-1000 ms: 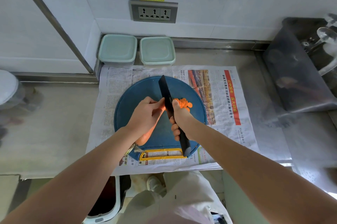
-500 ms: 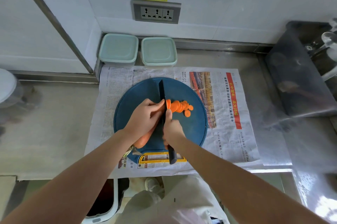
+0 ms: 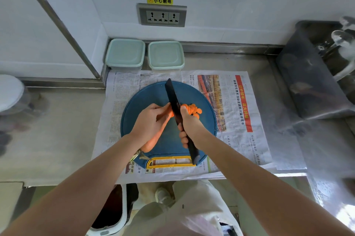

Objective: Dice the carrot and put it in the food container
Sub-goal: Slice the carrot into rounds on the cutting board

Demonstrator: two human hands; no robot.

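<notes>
- A carrot (image 3: 153,142) is pinned on a round blue board (image 3: 138,105) at centre frame. The left hand (image 3: 149,122) is curled over it, with the fingers bent round its cut end.
- A black knife (image 3: 172,95) is gripped by the right hand (image 3: 192,125), the fingers wrapped tight round the handle and one fingertip set against the blade.
- Half a second earlier the blade was seen edge-down in the carrot. It is now shown lifted and tilted, its flat turned to the camera and its tip toward the top of the frame.
- One more round is judged to have been cut, and slices (image 3: 192,109) are heaped just right of the blade.
- Most of the carrot is left whole, and only rounds, not dice, can be made out.
- Two lidded containers (image 3: 125,54) are lined up at the upper edge of the newspaper (image 3: 119,101) on the table (image 3: 57,130), well apart from the slices. Nothing is judged to have been transferred yet.
</notes>
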